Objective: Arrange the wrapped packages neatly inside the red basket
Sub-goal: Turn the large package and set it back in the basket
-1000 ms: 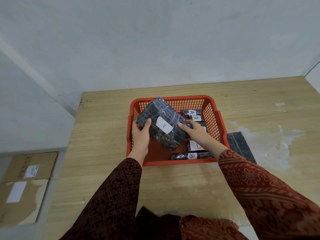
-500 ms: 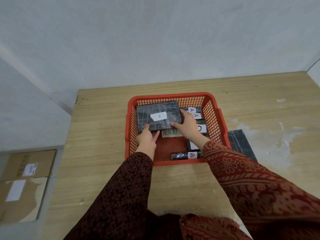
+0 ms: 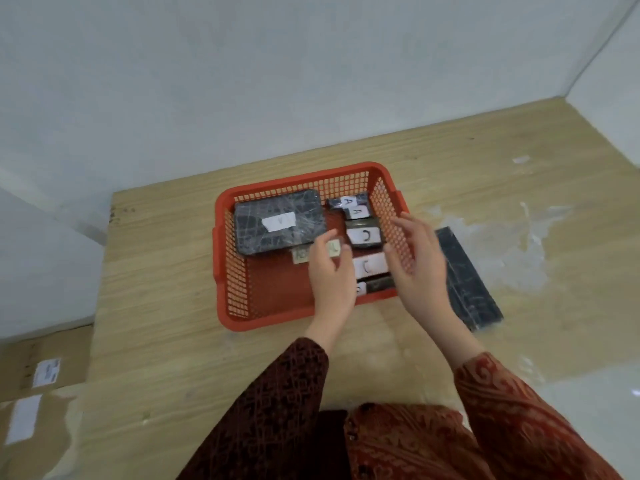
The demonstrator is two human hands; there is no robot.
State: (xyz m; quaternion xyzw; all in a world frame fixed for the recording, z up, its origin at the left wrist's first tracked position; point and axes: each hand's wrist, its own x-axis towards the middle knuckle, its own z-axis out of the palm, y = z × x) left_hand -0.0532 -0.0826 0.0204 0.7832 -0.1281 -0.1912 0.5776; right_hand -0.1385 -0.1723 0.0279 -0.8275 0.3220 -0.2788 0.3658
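Observation:
The red basket (image 3: 231,308) sits on the wooden table. A large dark wrapped package (image 3: 278,221) with a white label lies flat in its far left corner. Along the right side lie several small labelled packages: two marked A (image 3: 353,206), two marked C (image 3: 364,236), and one near the front (image 3: 378,285). A paper tag (image 3: 300,255) lies on the basket floor. My left hand (image 3: 330,275) hovers over the basket's middle, fingers apart and empty. My right hand (image 3: 417,263) is over the right wall, also open and empty.
A long dark wrapped package (image 3: 465,278) lies on the table (image 3: 156,306) just right of the basket. Cardboard boxes (image 3: 41,372) sit on the floor at the lower left. White walls close the back and right.
Both hands lowered the large package flat into the far left corner, let it go and drew back toward the basket's middle and right. The view has shifted left.

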